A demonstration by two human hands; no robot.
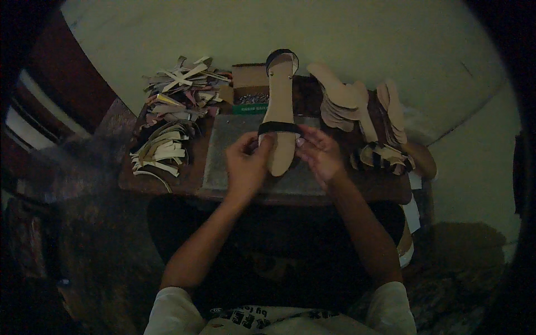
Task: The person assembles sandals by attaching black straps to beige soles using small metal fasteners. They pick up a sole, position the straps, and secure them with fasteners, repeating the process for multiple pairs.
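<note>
A flat tan sandal sole [281,100] stands raised over the work table, its toe end toward me. One black strap [279,127] crosses its near part, and a black heel strap [282,53] loops over the far end, with two small shiny studs below it. My left hand [247,162] grips the sole's left edge by the strap, thumb on top. On the opposite edge, my right hand [319,152] closes its fingers at the strap's right end. Both hands hold the same sandal; the fingertips underneath are hidden.
Under the sandal lies a grey slab [218,162] on the dark table [312,198]. Behind it sits a small open box of metal bits [251,100]. Leather scraps [181,84] and pale strips [164,151] pile up at left. Stacked soles [338,103] and strapped pieces [385,158] lie at right.
</note>
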